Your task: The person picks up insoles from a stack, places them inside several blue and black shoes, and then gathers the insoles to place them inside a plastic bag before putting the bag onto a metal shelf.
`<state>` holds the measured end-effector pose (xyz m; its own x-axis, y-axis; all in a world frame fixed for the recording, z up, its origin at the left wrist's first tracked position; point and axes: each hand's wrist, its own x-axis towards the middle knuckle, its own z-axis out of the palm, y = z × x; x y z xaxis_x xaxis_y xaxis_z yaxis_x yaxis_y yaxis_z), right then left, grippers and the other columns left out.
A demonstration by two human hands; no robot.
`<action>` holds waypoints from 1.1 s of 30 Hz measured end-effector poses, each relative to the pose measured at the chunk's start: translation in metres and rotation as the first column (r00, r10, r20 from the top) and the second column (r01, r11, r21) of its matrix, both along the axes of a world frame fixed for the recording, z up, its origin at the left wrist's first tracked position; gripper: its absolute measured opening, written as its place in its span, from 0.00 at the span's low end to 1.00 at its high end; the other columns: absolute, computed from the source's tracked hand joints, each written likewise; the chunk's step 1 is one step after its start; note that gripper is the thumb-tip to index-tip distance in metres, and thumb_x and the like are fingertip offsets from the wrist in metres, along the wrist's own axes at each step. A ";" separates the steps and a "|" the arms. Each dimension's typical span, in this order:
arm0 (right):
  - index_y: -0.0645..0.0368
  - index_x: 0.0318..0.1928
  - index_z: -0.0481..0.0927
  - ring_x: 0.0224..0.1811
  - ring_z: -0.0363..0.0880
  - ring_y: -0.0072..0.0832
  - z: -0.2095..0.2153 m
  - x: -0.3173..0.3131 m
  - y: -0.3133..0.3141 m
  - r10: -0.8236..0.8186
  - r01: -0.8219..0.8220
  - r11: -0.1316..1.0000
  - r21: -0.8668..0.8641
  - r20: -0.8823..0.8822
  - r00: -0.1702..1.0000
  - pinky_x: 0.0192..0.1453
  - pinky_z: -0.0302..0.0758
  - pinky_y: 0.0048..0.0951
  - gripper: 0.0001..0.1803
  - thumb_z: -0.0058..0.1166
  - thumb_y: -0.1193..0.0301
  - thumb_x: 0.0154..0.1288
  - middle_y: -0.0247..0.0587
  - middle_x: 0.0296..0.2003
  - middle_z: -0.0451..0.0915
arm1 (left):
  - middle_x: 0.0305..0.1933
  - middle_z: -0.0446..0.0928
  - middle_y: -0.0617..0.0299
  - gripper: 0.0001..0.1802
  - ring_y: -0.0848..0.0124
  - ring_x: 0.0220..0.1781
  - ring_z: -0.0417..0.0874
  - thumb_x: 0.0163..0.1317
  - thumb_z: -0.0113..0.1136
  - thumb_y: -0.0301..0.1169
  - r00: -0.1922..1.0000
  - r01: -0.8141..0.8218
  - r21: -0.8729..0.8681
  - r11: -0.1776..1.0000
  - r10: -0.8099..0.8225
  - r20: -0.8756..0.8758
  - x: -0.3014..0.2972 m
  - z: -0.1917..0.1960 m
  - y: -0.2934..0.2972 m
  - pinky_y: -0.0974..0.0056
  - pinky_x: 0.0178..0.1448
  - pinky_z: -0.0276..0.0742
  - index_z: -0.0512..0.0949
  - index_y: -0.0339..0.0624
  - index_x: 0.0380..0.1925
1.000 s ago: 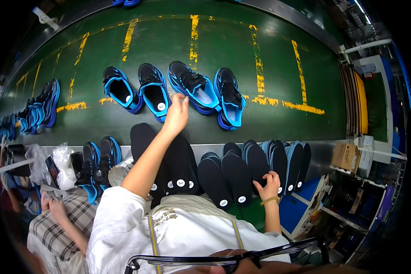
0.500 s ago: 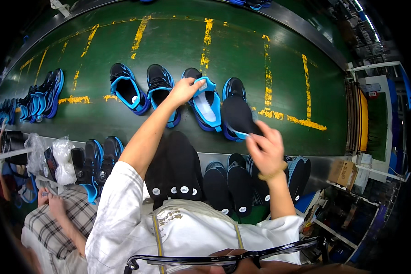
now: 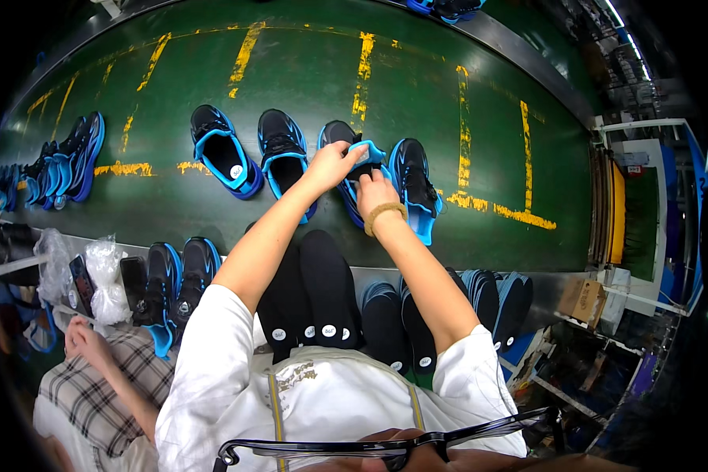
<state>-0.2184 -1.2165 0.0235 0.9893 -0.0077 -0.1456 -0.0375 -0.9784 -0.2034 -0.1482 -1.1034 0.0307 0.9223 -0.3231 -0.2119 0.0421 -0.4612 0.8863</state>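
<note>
On the green table a black-and-blue sneaker [image 3: 337,132] stands between my hands. My left hand [image 3: 330,167] pinches its raised tongue [image 3: 372,153]. My right hand [image 3: 377,195] is closed at the shoe's opening with its fingers bent down inside, on a black insole [image 3: 359,173] of which only a dark part shows. The shoe's heel is hidden under this hand. Close to its right stands another sneaker [image 3: 411,175] with a light blue heel lining. Left of my hands are a third sneaker [image 3: 279,135], partly behind my left forearm, and one more with a white round label inside [image 3: 236,171].
Black insoles [image 3: 328,291] with round white labels lie along the near edge, beside further insole stacks [image 3: 482,295]. More sneakers [image 3: 82,157] stand at the left. A co-worker's hands [image 3: 86,342] rest at lower left, near plastic-wrapped items [image 3: 106,271]. A cardboard box [image 3: 582,297] sits at right.
My right hand has moved left with the black insole, from over the rightmost sneaker into the one my left hand holds. My left hand keeps its pinch on the tongue.
</note>
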 end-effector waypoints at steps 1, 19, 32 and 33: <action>0.60 0.31 0.74 0.41 0.69 0.40 0.007 -0.004 0.003 0.012 -0.012 1.000 -0.002 -0.003 1.000 0.44 0.69 0.35 0.09 0.44 0.70 0.53 0.49 0.41 0.69 | 0.25 0.74 0.51 0.28 0.70 0.28 0.74 0.54 0.49 0.50 0.999 -0.031 -0.024 0.999 0.031 0.018 -0.002 -0.001 0.004 0.67 0.35 0.69 0.72 0.28 0.34; 0.58 0.36 0.77 0.48 0.65 0.41 -0.001 0.022 -0.010 0.323 -0.382 0.922 -0.061 -0.424 0.846 0.51 0.65 0.36 0.13 0.40 0.68 0.55 0.48 0.44 0.68 | 0.27 0.75 0.50 0.32 0.69 0.30 0.75 0.51 0.53 0.49 0.995 0.094 -0.099 0.991 -0.096 -0.022 0.005 -0.006 0.013 0.68 0.35 0.69 0.71 0.25 0.38; 0.59 0.50 0.68 0.53 0.64 0.38 -0.029 0.042 -0.009 0.490 -0.778 0.595 -0.202 -0.677 0.549 0.54 0.62 0.31 0.22 0.47 0.67 0.53 0.47 0.50 0.65 | 0.14 0.65 0.64 0.20 0.78 0.19 0.63 0.54 0.52 0.44 0.975 0.207 -0.047 0.977 -0.210 -0.066 0.004 -0.003 0.009 0.69 0.23 0.60 0.72 0.33 0.24; 0.60 0.49 0.68 0.51 0.67 0.36 -0.037 0.046 -0.013 0.537 -0.714 0.685 -0.146 -0.562 0.630 0.53 0.64 0.30 0.22 0.47 0.68 0.52 0.46 0.47 0.68 | 0.15 0.65 0.64 0.20 0.78 0.19 0.63 0.54 0.53 0.43 0.984 0.175 -0.040 0.984 -0.177 -0.028 0.002 -0.001 0.005 0.69 0.23 0.60 0.72 0.33 0.25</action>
